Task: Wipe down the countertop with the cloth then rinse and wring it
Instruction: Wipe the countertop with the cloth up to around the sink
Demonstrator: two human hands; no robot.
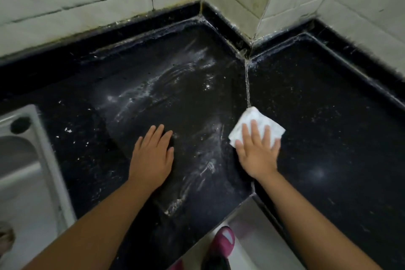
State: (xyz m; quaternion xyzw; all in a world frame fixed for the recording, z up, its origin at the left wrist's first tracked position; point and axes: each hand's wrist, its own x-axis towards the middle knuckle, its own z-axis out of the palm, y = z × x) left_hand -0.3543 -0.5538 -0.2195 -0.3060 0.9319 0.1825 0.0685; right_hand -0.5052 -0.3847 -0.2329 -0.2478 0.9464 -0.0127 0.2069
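Black corner counter [328, 105] looks wet; right hand [257, 151] presses the cloth [256, 118] with straight fingers, left hand [152, 153] rests flat. Cloth seems soft, limp; gather it whole.

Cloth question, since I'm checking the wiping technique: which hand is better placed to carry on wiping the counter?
The right hand. Its straight fingers already press the white cloth flat on the counter, at the seam. The left hand rests bare on the wet, streaked part.
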